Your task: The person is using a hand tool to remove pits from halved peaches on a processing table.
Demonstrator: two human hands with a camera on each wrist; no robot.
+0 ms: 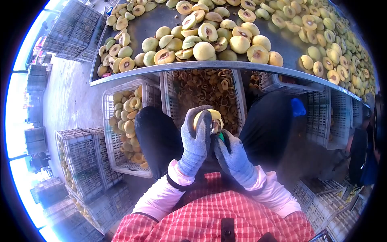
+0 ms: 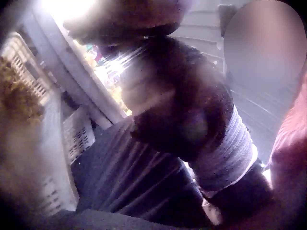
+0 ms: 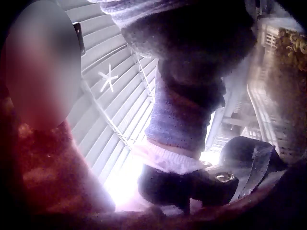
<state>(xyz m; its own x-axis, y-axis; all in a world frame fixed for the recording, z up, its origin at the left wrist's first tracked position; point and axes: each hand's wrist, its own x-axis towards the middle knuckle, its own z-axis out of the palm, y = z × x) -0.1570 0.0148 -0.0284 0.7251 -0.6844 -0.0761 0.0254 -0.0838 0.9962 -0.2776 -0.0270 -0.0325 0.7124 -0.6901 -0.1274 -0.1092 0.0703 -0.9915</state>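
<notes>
Far surface [image 1: 153, 21] carrying cut fruit [image 1: 207, 32]; left fingers [image 1: 204, 131] clasping yellow piece [image 1: 217, 115], right fingers [image 1: 220, 149] gripping green tool [image 1: 221, 137]; any slackening risking nicked left fingers.

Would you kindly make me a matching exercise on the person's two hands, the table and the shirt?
Things:
1. Left hand
2. Right hand
3. Table
4. Shirt

Descriptions:
A. Red checks
B. Gripping a green-handled tool
C. Spread with cut fruit
D. Holding one yellow fruit

Pairs: 1-D; 2-B; 3-C; 4-A
</notes>
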